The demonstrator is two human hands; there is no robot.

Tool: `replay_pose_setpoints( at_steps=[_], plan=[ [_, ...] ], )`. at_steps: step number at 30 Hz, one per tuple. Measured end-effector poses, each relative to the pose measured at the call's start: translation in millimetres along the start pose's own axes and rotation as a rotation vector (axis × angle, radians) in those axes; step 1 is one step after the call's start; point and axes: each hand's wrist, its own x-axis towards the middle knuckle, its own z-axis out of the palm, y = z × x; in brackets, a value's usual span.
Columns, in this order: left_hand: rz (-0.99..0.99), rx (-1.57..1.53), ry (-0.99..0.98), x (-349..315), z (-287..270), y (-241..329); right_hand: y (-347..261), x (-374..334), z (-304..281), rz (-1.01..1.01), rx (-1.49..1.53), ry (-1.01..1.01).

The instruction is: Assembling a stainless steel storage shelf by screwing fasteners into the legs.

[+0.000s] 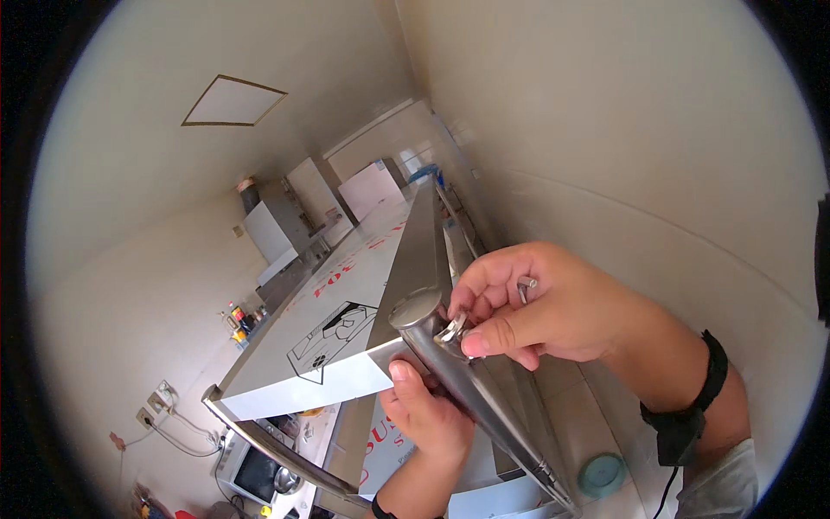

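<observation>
A stainless-steel table, its top partly covered in printed white film, stretches away from me at a tilt in the picture. My left hand grips the round steel table leg just under the top's corner, thumb pressed against the edge and fingers hidden behind. Close by the leg's capped upper end, my right hand is closed on a small shiny metal piece at its fingertips. A short metal rod end sticks out between its curled fingers. Whether these are one thing I cannot tell.
Tiled wall rises close on the right. A round green object sits on the floor. Below left are a microwave and wall sockets with cables. Bottles and a range hood are farther back.
</observation>
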Motion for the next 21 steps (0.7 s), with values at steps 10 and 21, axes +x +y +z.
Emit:
replay_pose_setpoints(
  at_steps=[10,21],
  plan=[
    [-0.005,-0.039,-0.135,0.5,-8.6,0.7,1.8,2.8,-17.4,-0.107,-0.070,-0.289],
    [-0.098,0.054,-0.053,-3.1,-39.9,-18.6,34.5,3.5,-16.3,-0.311,0.180,-0.282]
  ],
)
